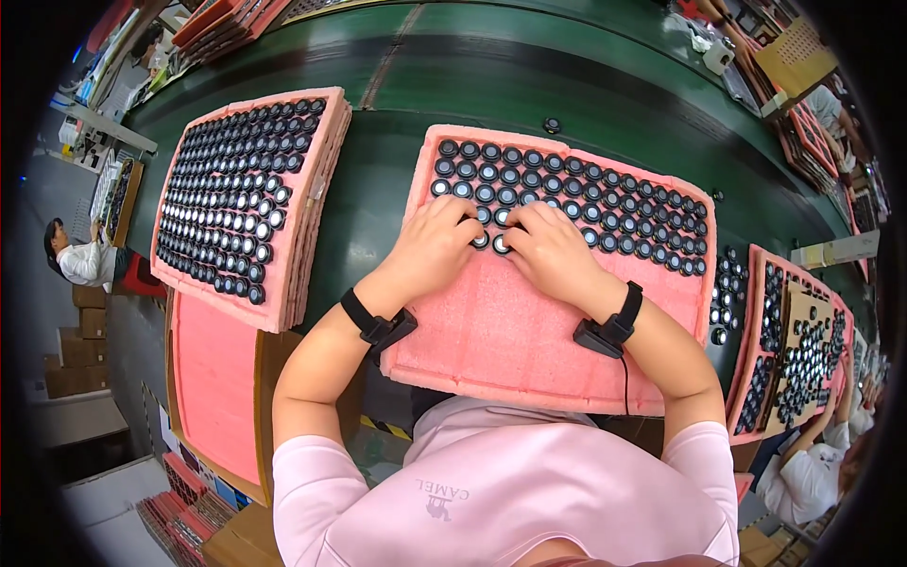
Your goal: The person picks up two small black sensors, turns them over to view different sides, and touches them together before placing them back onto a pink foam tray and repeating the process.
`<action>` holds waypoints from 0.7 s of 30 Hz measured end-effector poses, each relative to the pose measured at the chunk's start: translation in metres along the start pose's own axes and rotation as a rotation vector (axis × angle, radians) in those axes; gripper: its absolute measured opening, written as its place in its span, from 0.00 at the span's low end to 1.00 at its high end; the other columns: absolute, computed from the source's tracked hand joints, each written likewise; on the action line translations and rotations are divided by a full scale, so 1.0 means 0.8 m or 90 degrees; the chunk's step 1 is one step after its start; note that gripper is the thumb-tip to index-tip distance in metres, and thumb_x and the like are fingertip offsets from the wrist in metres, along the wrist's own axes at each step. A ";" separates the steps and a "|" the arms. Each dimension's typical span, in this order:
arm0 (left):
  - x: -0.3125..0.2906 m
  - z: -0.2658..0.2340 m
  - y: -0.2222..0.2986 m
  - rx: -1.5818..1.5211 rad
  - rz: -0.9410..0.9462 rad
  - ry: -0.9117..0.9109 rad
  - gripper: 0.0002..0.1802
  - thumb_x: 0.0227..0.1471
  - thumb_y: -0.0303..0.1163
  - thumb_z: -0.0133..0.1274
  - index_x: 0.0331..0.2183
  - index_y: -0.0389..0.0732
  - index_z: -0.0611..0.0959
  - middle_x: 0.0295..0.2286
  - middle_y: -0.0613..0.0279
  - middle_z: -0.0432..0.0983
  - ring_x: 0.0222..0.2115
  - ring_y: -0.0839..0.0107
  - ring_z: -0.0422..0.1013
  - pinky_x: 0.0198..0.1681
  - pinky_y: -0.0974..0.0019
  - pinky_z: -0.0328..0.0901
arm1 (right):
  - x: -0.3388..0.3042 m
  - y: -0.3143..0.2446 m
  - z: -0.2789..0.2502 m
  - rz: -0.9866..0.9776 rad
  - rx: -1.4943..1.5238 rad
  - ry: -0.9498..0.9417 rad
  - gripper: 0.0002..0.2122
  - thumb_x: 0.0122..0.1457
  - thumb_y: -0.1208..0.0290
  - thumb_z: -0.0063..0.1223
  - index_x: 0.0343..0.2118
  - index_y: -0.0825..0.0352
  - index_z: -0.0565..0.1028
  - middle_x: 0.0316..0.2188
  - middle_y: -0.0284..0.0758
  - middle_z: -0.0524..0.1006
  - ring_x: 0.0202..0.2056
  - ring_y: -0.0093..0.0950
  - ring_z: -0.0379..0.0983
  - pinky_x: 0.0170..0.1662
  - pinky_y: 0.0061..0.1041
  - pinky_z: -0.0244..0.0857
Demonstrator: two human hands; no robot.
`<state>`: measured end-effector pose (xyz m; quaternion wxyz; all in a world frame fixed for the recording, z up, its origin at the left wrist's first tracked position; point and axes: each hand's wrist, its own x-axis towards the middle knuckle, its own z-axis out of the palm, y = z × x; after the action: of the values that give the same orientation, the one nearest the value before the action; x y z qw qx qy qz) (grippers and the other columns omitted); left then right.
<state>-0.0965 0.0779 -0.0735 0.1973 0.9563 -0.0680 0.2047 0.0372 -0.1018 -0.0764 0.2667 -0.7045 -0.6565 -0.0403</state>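
Note:
A pink foam tray [510,326] lies in front of me, its far part filled with rows of round black pieces with pale shiny centres [590,191]. My left hand [436,244] is bent over the left end of the nearest row, its thumb and fingers closed at a black round piece [480,240]. Beside it, my right hand [556,251] pinches another black round piece [501,244] the same way. Both hands rest low over the foam, close together. The fingers partly cover the pieces under them. Black straps with small boxes sit on both wrists.
A stack of pink foam trays [326,189], its top full of similar pieces, stands at left on the green work surface [378,156]. One loose piece [552,125] lies beyond my tray. More filled trays [756,378] are at right. People sit at both sides.

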 end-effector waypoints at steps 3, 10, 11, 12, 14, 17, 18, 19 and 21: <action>0.010 0.004 0.001 -0.012 -0.016 -0.016 0.10 0.37 0.24 0.58 0.29 0.41 0.80 0.36 0.61 0.72 0.41 0.60 0.68 0.45 0.59 0.63 | 0.001 0.003 0.003 0.019 0.001 0.007 0.08 0.46 0.74 0.59 0.31 0.64 0.75 0.37 0.34 0.72 0.43 0.34 0.68 0.46 0.32 0.63; 0.019 -0.025 0.003 -0.121 -0.061 -0.037 0.13 0.37 0.22 0.62 0.30 0.38 0.79 0.36 0.57 0.72 0.40 0.55 0.69 0.43 0.59 0.66 | -0.007 0.051 -0.055 0.095 -0.018 0.043 0.09 0.46 0.72 0.59 0.31 0.65 0.75 0.37 0.35 0.73 0.42 0.36 0.68 0.46 0.34 0.64; 0.026 -0.028 0.001 -0.139 -0.068 -0.037 0.12 0.38 0.22 0.61 0.31 0.37 0.79 0.36 0.57 0.72 0.40 0.57 0.70 0.43 0.60 0.66 | -0.013 0.069 -0.071 0.129 -0.045 0.046 0.09 0.46 0.72 0.59 0.32 0.66 0.76 0.37 0.36 0.73 0.42 0.37 0.69 0.46 0.35 0.64; 0.033 -0.031 -0.001 -0.156 -0.076 -0.038 0.12 0.39 0.22 0.61 0.31 0.36 0.79 0.37 0.56 0.73 0.39 0.58 0.70 0.43 0.61 0.66 | -0.019 0.087 -0.088 0.162 -0.069 0.049 0.10 0.46 0.72 0.60 0.32 0.66 0.76 0.36 0.37 0.74 0.42 0.38 0.69 0.46 0.36 0.64; 0.043 -0.033 -0.008 -0.170 -0.086 -0.039 0.11 0.40 0.22 0.61 0.31 0.36 0.79 0.37 0.56 0.73 0.39 0.59 0.71 0.43 0.63 0.67 | -0.032 0.120 -0.120 0.255 -0.121 0.040 0.10 0.48 0.71 0.59 0.33 0.66 0.76 0.37 0.39 0.75 0.43 0.40 0.70 0.47 0.36 0.65; 0.066 -0.040 -0.025 -0.268 -0.193 -0.057 0.09 0.43 0.22 0.60 0.31 0.34 0.78 0.36 0.56 0.73 0.38 0.65 0.72 0.40 0.67 0.68 | -0.055 0.195 -0.158 0.427 -0.214 -0.020 0.11 0.49 0.67 0.59 0.35 0.64 0.77 0.39 0.40 0.75 0.45 0.41 0.71 0.49 0.36 0.65; 0.076 -0.038 -0.032 -0.262 -0.198 -0.054 0.09 0.43 0.22 0.60 0.31 0.34 0.78 0.36 0.56 0.73 0.38 0.65 0.72 0.40 0.67 0.68 | -0.070 0.221 -0.167 0.456 -0.255 -0.028 0.12 0.49 0.65 0.59 0.36 0.64 0.77 0.40 0.41 0.75 0.45 0.41 0.71 0.49 0.36 0.66; 0.088 -0.032 -0.040 -0.287 -0.226 -0.043 0.08 0.45 0.23 0.59 0.31 0.33 0.79 0.35 0.57 0.74 0.36 0.67 0.73 0.38 0.68 0.68 | -0.083 0.243 -0.175 0.517 -0.287 -0.041 0.13 0.50 0.64 0.59 0.37 0.64 0.77 0.41 0.41 0.75 0.45 0.41 0.72 0.48 0.37 0.67; 0.119 -0.031 -0.050 -0.302 -0.259 -0.025 0.07 0.46 0.24 0.58 0.30 0.33 0.79 0.34 0.57 0.75 0.34 0.69 0.73 0.36 0.69 0.69 | -0.111 0.284 -0.186 0.625 -0.330 -0.053 0.15 0.49 0.63 0.59 0.38 0.64 0.77 0.43 0.41 0.75 0.44 0.41 0.73 0.47 0.38 0.69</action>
<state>-0.0108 0.1202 -0.0268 0.4506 0.8814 0.0749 0.1206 0.2842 -0.2452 -0.0587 0.0458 -0.9712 -0.2296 -0.0436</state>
